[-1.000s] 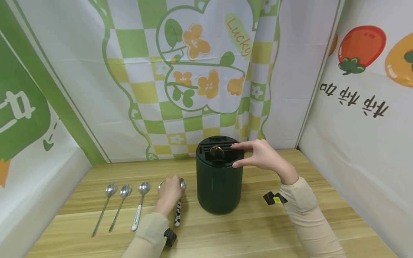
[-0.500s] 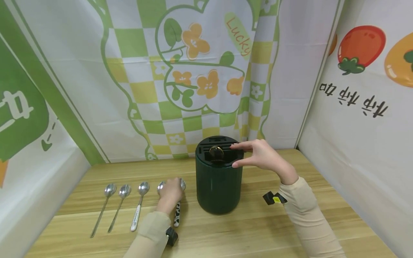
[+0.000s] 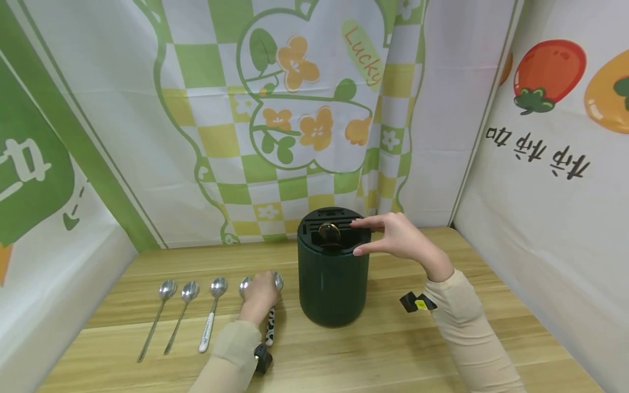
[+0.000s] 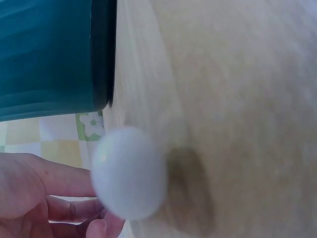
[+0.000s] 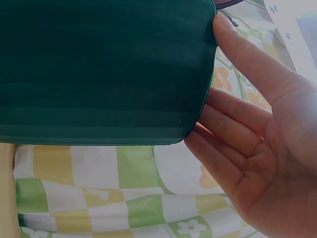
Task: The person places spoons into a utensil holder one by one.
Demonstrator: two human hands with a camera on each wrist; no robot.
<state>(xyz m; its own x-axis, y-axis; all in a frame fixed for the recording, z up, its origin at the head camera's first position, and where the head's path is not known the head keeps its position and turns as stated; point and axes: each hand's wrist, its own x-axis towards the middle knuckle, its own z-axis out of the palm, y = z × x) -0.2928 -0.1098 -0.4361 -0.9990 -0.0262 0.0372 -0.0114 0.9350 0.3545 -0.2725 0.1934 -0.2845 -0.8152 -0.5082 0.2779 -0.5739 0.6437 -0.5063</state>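
In the head view my left hand [image 3: 260, 293] is over a spoon with a black-and-white patterned handle [image 3: 270, 327]. Its fingers are curled about the spoon, though the hand hides the grip itself. The left wrist view has a rounded white handle end [image 4: 130, 173] in front of the curled fingers [image 4: 69, 181]. Just left of this hand, a second spoon shows its bowl [image 3: 244, 285]; the hand and forearm cover its handle. My right hand [image 3: 403, 237] holds the rim of a dark green utensil holder [image 3: 333, 289], thumb in front and fingertips on the slotted top.
A gold-rimmed dark round piece [image 3: 330, 233] sticks up from the holder's opening. Further left lie a white-handled spoon [image 3: 211, 316] and two all-metal spoons, one the outermost spoon [image 3: 158, 319]. Printed fabric [image 3: 206, 207] stands behind the wooden table [image 3: 383, 349].
My left hand has shifted very slightly toward me and to the right. The right hand, the holder and the other spoons stay in place.
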